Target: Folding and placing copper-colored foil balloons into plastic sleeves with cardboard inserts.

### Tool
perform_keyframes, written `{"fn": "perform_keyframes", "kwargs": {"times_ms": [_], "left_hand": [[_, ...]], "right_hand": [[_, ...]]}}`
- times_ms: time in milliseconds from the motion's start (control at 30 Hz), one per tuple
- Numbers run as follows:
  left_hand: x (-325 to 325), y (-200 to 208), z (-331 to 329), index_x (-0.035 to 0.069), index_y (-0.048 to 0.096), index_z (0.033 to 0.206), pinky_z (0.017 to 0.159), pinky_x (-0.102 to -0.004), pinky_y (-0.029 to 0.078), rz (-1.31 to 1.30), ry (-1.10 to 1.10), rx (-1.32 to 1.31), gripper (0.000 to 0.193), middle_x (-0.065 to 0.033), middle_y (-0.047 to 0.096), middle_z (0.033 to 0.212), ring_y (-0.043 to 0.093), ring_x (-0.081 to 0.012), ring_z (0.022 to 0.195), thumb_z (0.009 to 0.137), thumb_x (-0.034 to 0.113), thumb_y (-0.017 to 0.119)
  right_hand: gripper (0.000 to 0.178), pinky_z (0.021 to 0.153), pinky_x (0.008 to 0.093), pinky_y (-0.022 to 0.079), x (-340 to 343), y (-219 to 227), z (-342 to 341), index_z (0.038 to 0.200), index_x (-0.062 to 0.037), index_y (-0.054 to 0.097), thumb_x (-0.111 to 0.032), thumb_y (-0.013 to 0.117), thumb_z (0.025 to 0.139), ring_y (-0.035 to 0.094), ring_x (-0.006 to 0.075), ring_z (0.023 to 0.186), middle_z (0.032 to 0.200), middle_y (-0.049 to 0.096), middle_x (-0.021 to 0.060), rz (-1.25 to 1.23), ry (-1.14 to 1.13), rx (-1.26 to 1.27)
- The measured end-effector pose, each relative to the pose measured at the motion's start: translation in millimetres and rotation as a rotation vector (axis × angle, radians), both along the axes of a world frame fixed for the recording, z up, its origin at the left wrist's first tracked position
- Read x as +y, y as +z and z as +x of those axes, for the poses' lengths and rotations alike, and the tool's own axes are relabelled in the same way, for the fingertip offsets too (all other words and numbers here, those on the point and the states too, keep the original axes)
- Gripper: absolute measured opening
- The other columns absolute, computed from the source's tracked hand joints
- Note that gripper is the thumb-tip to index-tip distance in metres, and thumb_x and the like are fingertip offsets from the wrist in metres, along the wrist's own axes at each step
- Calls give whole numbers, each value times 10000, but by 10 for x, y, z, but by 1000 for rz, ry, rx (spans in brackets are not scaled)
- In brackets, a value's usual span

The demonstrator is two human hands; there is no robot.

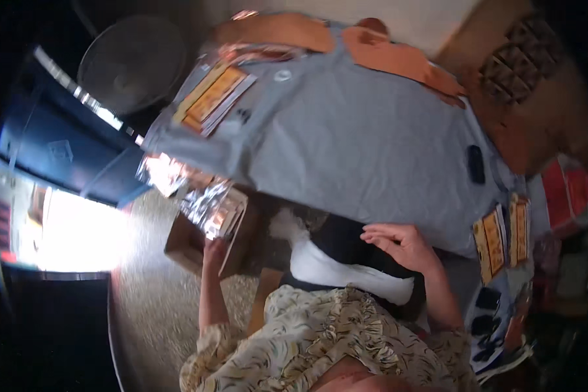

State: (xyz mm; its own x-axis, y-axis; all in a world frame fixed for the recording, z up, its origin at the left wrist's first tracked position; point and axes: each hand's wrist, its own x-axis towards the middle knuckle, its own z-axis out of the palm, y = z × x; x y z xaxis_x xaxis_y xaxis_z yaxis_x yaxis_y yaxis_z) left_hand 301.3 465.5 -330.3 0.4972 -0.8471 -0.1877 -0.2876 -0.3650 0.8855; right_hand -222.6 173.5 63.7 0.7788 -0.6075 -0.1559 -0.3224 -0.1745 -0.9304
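My left hand (215,249) reaches down over a brown cardboard box (184,248) standing left of the table. Its fingers are closed on the lower end of a shiny silver packet (208,204), which tilts above the box opening. The fingertips are partly hidden behind the packet. My right hand (402,245) is at the near table edge, above my lap, with nothing in it and its fingers stretched out to the left. Below it, a length of white cloth or padding (346,269) lies across my lap.
A grey cloth (346,137) covers the table. Orange-brown sheets (398,59) lie along its far edge. Yellow-and-orange printed cards (215,95) are at the far left, and similar cards (490,245) at the right. A dark oblong object (475,164) sits near the right edge.
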Motion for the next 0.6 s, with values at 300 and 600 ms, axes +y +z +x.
{"fn": "perform_keyframes", "kwargs": {"times_ms": [300,600], "left_hand": [[-1453,3326,-1705,13,752,1072,752,-290,551,83,-422,546,224,-72,775,955,718,-150,846,993,221,721],[-4283,4594,-4023,22,788,1033,747,-295,547,-533,-994,-370,127,-122,776,939,710,-155,809,934,93,755]], "right_hand": [[321,901,314,579,-263,226,-1110,1328,-3,660,-90,646,1020,744,197,1079,1184,766,138,-118,-126,74],[245,879,305,563,-616,558,-2165,1189,23,719,-124,666,1000,741,172,1009,1104,777,151,-394,-709,223]]}}
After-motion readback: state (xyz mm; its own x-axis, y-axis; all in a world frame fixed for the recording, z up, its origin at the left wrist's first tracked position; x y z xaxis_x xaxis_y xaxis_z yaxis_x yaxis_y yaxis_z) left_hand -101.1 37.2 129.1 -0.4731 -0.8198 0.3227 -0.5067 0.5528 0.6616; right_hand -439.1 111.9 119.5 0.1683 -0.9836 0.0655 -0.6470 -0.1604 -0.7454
